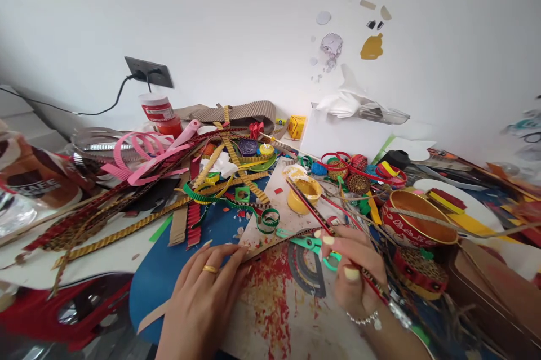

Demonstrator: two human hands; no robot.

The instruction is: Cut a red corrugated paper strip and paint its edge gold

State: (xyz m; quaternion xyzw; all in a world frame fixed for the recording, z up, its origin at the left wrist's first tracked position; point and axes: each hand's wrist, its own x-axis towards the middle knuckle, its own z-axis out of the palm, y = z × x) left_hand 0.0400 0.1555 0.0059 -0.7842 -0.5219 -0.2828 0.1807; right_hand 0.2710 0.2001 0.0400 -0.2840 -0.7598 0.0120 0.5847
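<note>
My right hand (359,270) grips a dark-handled paintbrush (308,208). The brush tip reaches the mouth of a small yellow paint pot (298,202). Under the fingers of my left hand (207,287) lies a narrow brown cardboard strip (276,240), its thumb and fingertips closed on it. One end of the strip sticks out to the lower left; the other runs toward my right hand. Beneath it is a paint-stained board (270,315). Green-handled scissors (308,243) and a dark protractor (306,272) rest on the board beside my right hand.
Corrugated strips in yellow (156,216), red and green crowd the left. Pink curled strips (135,157) lie behind them, near a red-labelled jar (158,114). At right stand a red tin (406,222) and a round corrugated piece (420,270). A white wall closes the back.
</note>
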